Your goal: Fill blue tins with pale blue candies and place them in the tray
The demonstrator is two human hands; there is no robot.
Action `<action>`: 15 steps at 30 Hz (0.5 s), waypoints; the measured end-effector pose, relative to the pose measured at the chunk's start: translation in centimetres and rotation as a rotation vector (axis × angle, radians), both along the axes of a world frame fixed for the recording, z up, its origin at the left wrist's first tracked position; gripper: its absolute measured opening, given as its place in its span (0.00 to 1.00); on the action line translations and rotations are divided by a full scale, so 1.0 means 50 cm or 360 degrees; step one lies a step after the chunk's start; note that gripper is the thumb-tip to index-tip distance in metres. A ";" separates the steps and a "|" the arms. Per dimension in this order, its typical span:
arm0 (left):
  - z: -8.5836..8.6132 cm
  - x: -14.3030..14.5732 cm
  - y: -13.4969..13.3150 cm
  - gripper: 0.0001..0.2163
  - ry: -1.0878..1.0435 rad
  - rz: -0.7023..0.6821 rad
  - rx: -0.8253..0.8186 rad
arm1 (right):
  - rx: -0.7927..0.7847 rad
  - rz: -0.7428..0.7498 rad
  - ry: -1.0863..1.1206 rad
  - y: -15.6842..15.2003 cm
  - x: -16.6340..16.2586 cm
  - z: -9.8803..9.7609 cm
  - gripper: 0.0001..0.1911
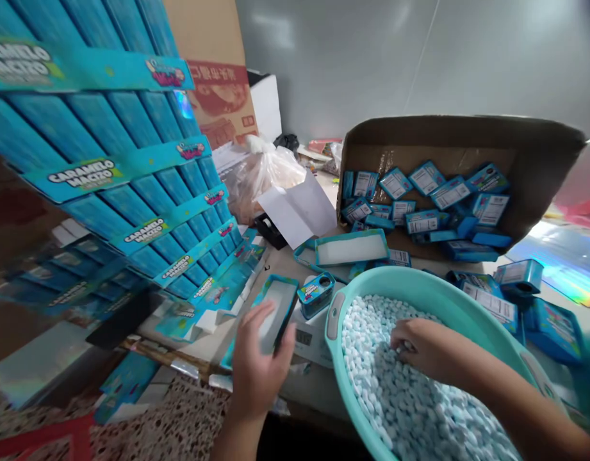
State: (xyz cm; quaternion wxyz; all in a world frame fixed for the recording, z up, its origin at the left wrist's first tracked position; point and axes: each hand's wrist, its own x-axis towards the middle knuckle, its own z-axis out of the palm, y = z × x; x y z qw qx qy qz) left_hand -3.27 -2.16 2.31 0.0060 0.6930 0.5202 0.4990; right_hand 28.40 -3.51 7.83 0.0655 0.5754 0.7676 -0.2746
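Note:
My left hand rests on an open teal tray box, thumb and fingers gripping its near end. My right hand is down in a teal plastic basin, fingers curled into the small pale blue and white candies that fill it. A small blue candy box stands upright between the tray and the basin. Another open teal tray lies just beyond it.
A tall stack of blue "Caramelo Macizo" display cartons leans at the left. A tipped cardboard box holds several small blue boxes; more lie at the right. A plastic bag and white paper sit behind.

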 end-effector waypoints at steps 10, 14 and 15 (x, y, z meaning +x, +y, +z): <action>0.048 0.016 0.203 0.27 -0.0197 -0.0649 -0.1104 | -0.0127 -0.0173 0.0189 0.031 0.044 -0.028 0.12; 0.050 -0.052 0.261 0.20 -0.0339 -0.0504 -0.1051 | -0.0139 -0.0213 0.0202 0.026 0.039 -0.021 0.16; 0.044 -0.065 0.274 0.20 -0.0384 -0.0478 -0.1049 | -0.0152 -0.0233 0.0202 0.025 0.038 -0.018 0.17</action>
